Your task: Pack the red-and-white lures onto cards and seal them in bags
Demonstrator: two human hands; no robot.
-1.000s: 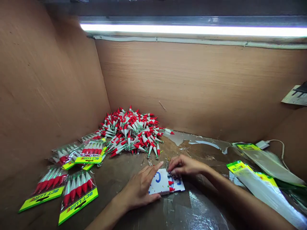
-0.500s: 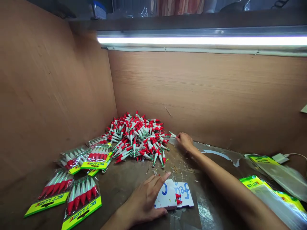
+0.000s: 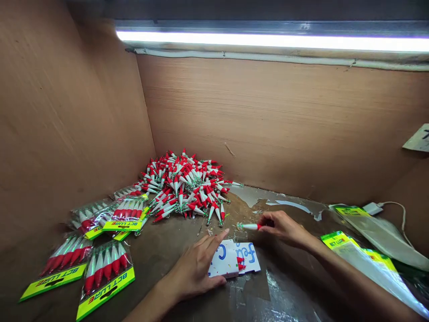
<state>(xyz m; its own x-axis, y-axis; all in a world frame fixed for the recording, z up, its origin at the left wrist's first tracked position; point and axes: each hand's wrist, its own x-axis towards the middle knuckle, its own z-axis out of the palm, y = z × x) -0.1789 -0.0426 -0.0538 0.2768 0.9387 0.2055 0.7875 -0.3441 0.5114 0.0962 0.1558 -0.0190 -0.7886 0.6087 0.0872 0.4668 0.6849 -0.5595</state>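
My right hand (image 3: 279, 227) pinches a red and white fishing lure (image 3: 249, 226) by its red end. The lure's white body and green hooks point left, just above the table. My left hand (image 3: 201, 260) grips the left side of a white card sleeve (image 3: 224, 260) with blue writing, thumb in front and fingers behind. Out of the sleeve's right end show red lure tips (image 3: 240, 264), lying on a card flap (image 3: 250, 256) also lettered in blue. Behind both hands rises a big heap of identical lures (image 3: 187, 183) against the back corner.
Several filled lure packets (image 3: 107, 268) with yellow headers lie at the left. Flat clear bags (image 3: 365, 264) with yellow headers lie at the right, near a white cable (image 3: 404, 219). Wooden walls (image 3: 268, 120) close off the back and left, beneath a tube light (image 3: 268, 40).
My right hand has come away from the heap, toward the card sleeve, with a lure in its fingers. My left hand stays on the sleeve. The whole view has shifted slightly.
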